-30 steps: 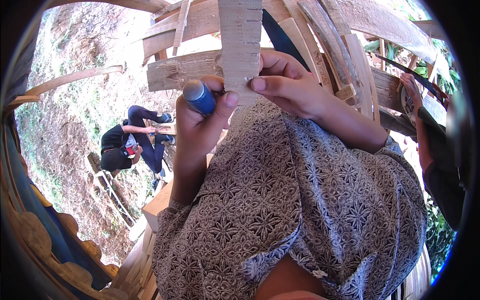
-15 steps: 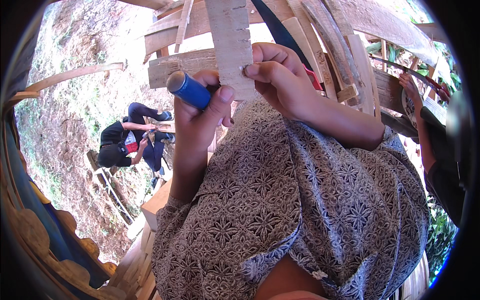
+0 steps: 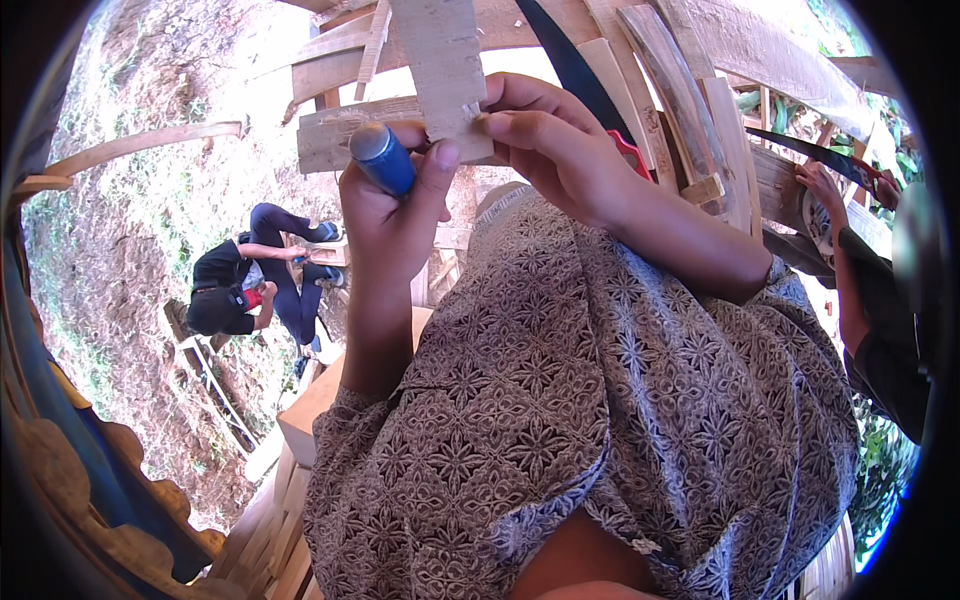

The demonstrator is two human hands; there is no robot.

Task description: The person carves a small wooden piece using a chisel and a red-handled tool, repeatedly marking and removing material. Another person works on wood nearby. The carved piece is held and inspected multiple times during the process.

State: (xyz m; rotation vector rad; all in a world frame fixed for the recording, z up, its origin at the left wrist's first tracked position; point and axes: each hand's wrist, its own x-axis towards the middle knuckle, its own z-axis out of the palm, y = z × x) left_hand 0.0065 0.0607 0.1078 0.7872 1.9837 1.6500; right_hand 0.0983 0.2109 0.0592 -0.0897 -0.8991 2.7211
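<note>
My left hand (image 3: pixel 395 225) is closed around a tool with a blue cylindrical handle (image 3: pixel 384 165) and a pale end cap; its working end is hidden. The thumb and fingers of that hand also grip the lower end of an upright pale wooden board (image 3: pixel 437 60). My right hand (image 3: pixel 565 155) is closed at the board's lower right edge, thumb and forefinger pressed against it. A small light patch, perhaps splintered wood, shows at those fingertips. Behind the board lies a rough crosswise plank (image 3: pixel 335 140).
Beyond my right hand is a handsaw (image 3: pixel 572 70) with a dark blade and red handle, beside several wooden strips (image 3: pixel 660 80). A person (image 3: pixel 225 290) in dark clothes sits on the left. At the right, another person's hand (image 3: pixel 822 185) is near a second saw (image 3: pixel 815 152).
The board and both hands have shifted slightly up and left, and the blue handle stands more upright. The seated person on the left has moved their arms.
</note>
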